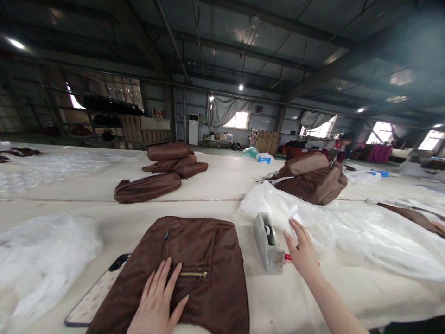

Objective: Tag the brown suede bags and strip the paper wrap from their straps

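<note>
A folded brown leather-like cover [194, 250] with a brass zipper [193, 274] lies on the table in front of me. My left hand [158, 299] rests flat on its near edge, fingers stretched out, beside the zipper. My right hand [301, 250] reaches out over the table, fingers extended, touching the edge of a clear plastic sheet [347, 227]. Just left of that hand sits a grey tape dispenser [267, 243]. A phone [95, 294] with a patterned case lies partly under the cover's left side.
The cream table [215, 195] stretches wide. Further back lie stacked brown covers [167, 169] on the left and another brown pile [314, 178] on the right. Crumpled white plastic [41, 260] sits at the left. Warehouse walls and windows are behind.
</note>
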Tool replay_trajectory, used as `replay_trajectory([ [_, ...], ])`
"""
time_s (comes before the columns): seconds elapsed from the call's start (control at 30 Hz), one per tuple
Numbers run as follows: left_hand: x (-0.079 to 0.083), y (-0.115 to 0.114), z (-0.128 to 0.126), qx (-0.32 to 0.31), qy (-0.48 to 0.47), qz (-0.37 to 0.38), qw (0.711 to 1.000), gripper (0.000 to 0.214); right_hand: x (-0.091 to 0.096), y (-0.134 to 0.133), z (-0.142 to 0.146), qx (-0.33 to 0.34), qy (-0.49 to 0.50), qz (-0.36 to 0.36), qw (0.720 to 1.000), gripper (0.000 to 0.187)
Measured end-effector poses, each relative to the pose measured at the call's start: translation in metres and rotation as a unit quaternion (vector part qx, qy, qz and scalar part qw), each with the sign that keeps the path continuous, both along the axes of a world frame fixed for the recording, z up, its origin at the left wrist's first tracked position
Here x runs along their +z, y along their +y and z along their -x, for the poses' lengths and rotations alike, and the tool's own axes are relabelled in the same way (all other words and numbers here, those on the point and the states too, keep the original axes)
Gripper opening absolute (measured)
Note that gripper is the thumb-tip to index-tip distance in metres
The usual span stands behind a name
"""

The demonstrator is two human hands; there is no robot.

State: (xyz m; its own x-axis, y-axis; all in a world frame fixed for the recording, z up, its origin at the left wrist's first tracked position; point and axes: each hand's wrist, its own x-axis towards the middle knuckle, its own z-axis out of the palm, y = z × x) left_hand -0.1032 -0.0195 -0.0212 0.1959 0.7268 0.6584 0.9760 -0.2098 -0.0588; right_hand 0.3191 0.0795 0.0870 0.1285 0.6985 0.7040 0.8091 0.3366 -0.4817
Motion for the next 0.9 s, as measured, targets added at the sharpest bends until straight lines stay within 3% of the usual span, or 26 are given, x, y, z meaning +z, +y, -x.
replay_trajectory([
  [0.1,0.006,-0.004,-0.004,-0.006,-0.027,0.028,0.999,0.069,0.005,-0.057,0.062,0.127,-0.017,0.022,0.992,0.046],
  [0.17,0.015,-0.015,-0.011,-0.012,-0.069,0.052,0.996,0.062,-0.005,-0.091,0.1,0.216,-0.035,0.052,0.974,0.047],
  [0.27,0.033,-0.045,-0.026,-0.041,-0.189,0.088,0.977,0.047,-0.031,-0.131,0.145,0.366,-0.065,0.08,0.925,0.051],
  [0.33,0.044,-0.066,-0.037,-0.092,-0.281,0.119,0.948,0.044,-0.05,-0.148,0.167,0.455,-0.07,0.089,0.883,0.052],
  [0.43,0.05,-0.083,-0.048,-0.117,-0.449,0.171,0.869,0.05,-0.066,-0.164,0.19,0.545,-0.071,0.138,0.824,0.051],
  [0.6,0.04,-0.079,-0.04,-0.002,-0.708,0.261,0.656,0.065,-0.066,-0.181,0.207,0.587,-0.1,0.285,0.751,0.045],
  [0.67,0.039,-0.078,-0.036,0.023,-0.754,0.268,0.599,0.065,-0.066,-0.185,0.208,0.591,-0.103,0.308,0.738,0.045],
  [0.8,0.044,-0.084,-0.034,-0.004,-0.807,0.291,0.514,0.07,-0.071,-0.194,0.206,0.57,-0.102,0.342,0.74,0.045],
  [0.83,0.045,-0.086,-0.034,-0.014,-0.81,0.3,0.504,0.07,-0.072,-0.196,0.204,0.558,-0.103,0.354,0.744,0.045],
  [0.9,0.045,-0.088,-0.035,-0.027,-0.796,0.312,0.518,0.067,-0.072,-0.199,0.202,0.532,-0.099,0.375,0.753,0.044],
])
